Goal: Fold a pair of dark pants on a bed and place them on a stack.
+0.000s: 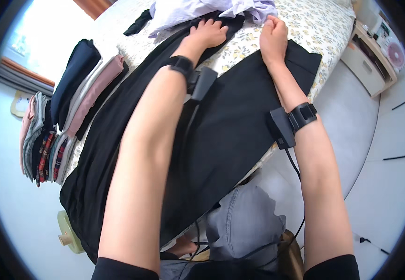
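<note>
Long black trousers (225, 130) lie spread across the bed, wrinkled at the left and flatter at the right. On their far left part rests my left hand (208, 33), palm down with its fingers spread. My right hand (274, 39) is closed, its fingers curled by the far right edge of the black cloth. Whatever it may hold is hidden behind the fingers. A crumpled lavender garment (183, 16) lies just beyond both hands, its right end close to my right fingertips. A black device is strapped to each wrist.
Folded clothes (88, 88) stand in a stack at the left, with another pile (41, 135) beside it. The bed has a floral sheet (314, 21). A light cabinet (368, 65) and a pink fan (396, 53) stand at the right. Cables hang from my wrist devices.
</note>
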The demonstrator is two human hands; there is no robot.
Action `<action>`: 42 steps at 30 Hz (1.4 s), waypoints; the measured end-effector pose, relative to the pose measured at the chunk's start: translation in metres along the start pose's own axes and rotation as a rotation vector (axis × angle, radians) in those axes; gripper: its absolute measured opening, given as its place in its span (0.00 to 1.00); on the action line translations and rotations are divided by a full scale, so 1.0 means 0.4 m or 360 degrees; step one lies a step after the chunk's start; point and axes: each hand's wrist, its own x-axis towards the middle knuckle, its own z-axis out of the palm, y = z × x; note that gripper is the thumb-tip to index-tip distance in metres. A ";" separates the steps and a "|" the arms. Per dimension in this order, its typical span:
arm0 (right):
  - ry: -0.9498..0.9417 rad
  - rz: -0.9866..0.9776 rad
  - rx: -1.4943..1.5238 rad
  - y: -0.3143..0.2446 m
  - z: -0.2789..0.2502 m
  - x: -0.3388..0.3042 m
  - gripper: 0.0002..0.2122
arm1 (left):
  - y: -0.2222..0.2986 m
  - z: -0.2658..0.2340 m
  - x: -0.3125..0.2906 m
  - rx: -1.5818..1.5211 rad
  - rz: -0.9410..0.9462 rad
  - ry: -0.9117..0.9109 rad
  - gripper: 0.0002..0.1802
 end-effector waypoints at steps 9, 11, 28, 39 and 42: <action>-0.0233 -0.0105 -0.0115 0.043 0.035 0.035 0.17 | 0.023 -0.066 -0.127 0.0108 0.0267 0.0530 0.16; -0.0226 -0.0115 -0.0150 0.097 0.044 0.039 0.18 | 0.026 -0.127 -0.234 -0.0302 0.0275 0.0351 0.17; -0.0399 -0.0340 -0.0562 0.137 0.036 0.072 0.20 | -0.640 -0.405 -1.593 0.0216 -0.1182 0.0451 0.18; -0.0461 -0.0432 -0.0621 0.185 0.012 0.100 0.19 | -0.773 -0.416 -1.567 0.0583 -0.1637 0.0821 0.11; -0.0504 -0.0497 -0.0588 0.202 0.030 0.105 0.19 | -0.805 -0.369 -1.596 0.0632 -0.1747 0.0548 0.11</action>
